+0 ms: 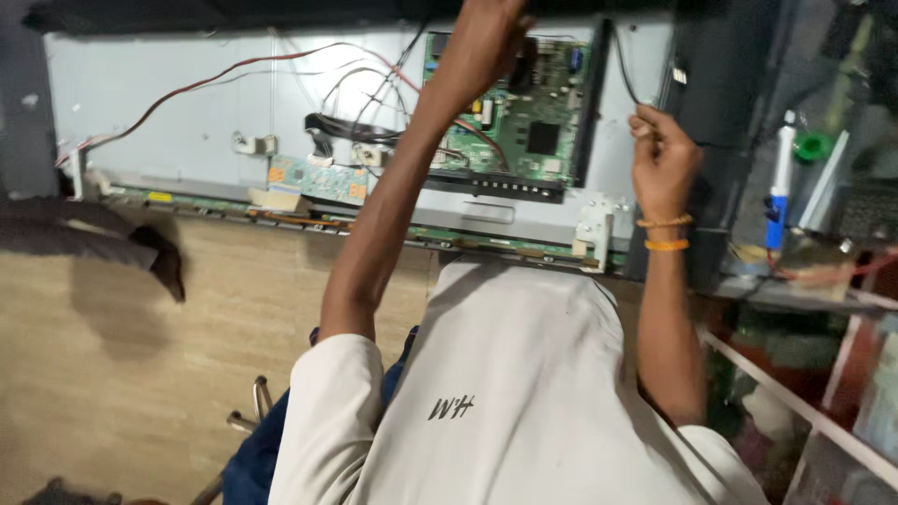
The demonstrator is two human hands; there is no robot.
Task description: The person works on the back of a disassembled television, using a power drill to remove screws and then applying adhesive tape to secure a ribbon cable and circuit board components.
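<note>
An opened flat-screen television lies with its pale metal back panel (168,84) exposed. My left hand (482,42) reaches over the green main circuit board (538,122), fingers curled near the board's top edge; what they grip is hidden. My right hand (662,154), with orange bands on the wrist, pinches a thin black cable (625,65) at the panel's right edge, beside a dark vertical frame piece (711,112). My white T-shirt (524,393) fills the lower middle.
A small green driver board (318,178) and red and black wires (224,70) lie on the panel's left. A blue-and-white tube (776,187) stands on a cluttered shelf at right. A dark shape (159,262) rests on the wood-tone floor (140,374); metal stool legs (253,402) show below.
</note>
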